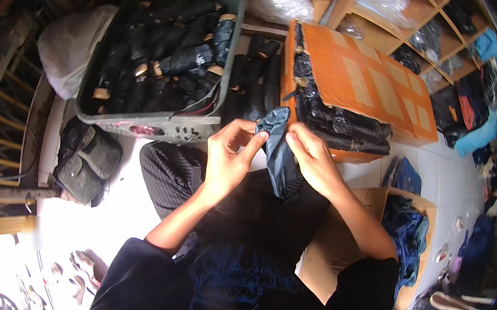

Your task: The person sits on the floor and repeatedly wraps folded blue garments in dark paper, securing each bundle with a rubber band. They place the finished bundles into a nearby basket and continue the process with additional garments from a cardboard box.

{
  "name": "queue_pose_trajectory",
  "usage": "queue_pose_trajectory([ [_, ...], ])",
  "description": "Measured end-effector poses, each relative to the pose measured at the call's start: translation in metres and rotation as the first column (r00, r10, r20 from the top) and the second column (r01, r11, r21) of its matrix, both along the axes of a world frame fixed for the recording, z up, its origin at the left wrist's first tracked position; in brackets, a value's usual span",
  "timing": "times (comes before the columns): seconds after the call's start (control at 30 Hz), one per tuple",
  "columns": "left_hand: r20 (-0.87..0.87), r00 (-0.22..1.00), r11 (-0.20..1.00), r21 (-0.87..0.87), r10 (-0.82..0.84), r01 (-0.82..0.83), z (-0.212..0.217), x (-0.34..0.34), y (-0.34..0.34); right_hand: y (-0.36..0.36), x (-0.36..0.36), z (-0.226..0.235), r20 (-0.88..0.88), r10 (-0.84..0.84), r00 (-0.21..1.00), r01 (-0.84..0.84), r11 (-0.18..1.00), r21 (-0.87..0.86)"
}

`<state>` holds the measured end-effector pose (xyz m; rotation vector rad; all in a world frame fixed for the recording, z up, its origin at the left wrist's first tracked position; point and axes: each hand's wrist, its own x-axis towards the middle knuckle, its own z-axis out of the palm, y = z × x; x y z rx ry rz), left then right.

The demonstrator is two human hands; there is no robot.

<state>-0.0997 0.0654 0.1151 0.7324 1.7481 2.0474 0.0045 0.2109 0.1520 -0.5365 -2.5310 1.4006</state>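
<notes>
A dark blue-grey piece of cloth (pixel 278 152) hangs between my two hands above my lap, its upper end bunched up and its lower end tapering down. My left hand (pixel 230 158) pinches the gathered part between thumb and fingers. On the other side, my right hand (pixel 312 158) has its thumb and fingertips closed at the cloth's right edge near the top. What exactly the right fingertips grip is too small to make out, but they touch the cloth.
Ahead on the left stands a grey plastic basket (pixel 228 83) full of dark rolls. Beside it is an orange taped carton (pixel 360 69) with black-wrapped bundles. An open cardboard box (pixel 418 290) with blue cloth sits right; a dark bag (pixel 90 159) lies left. Wooden shelves (pixel 337 7) line the back.
</notes>
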Motion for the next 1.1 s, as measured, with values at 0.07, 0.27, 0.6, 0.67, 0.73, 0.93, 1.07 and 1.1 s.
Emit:
queue_pose_trajectory([
  [0.07,-0.089,0.989,0.992,-0.035,0.121,-0.125,-0.005,-0.008,-0.007,-0.02,-0.017,-0.012,-0.255,-0.171,0.952,0.128,0.976,-0.176],
  [0.27,0.069,0.987,0.971,0.183,0.146,-0.156,-0.016,-0.024,-0.028,-0.038,-0.045,-0.038,-0.289,-0.059,0.955,-0.057,0.925,-0.377],
  [0.6,0.006,0.999,0.994,0.103,-0.041,0.04,-0.028,-0.031,-0.062,-0.042,-0.046,-0.038,-0.221,-0.025,0.975,-0.142,0.694,-0.706],
  [0.67,-0.048,0.997,0.996,0.064,-0.063,0.066,-0.03,-0.03,-0.062,-0.041,-0.042,-0.044,-0.211,0.004,0.977,-0.155,0.695,-0.702],
  [0.73,-0.059,0.996,0.998,-0.019,-0.068,0.067,-0.03,-0.029,-0.064,-0.043,-0.039,-0.048,-0.246,-0.039,0.969,-0.152,0.688,-0.71],
  [0.93,-0.441,0.89,0.975,-0.126,0.112,-0.185,-0.023,-0.019,-0.054,-0.058,-0.029,-0.058,-0.329,-0.149,0.932,-0.125,0.723,-0.68],
  [1.07,-0.474,0.872,0.965,-0.152,0.12,-0.215,-0.023,-0.015,-0.051,-0.061,-0.026,-0.041,-0.241,-0.245,0.939,-0.031,0.638,-0.769],
  [1.1,-0.471,0.876,0.965,-0.166,0.102,-0.202,-0.023,-0.014,-0.051,-0.059,-0.023,-0.043,-0.208,-0.238,0.949,-0.002,0.652,-0.758],
])
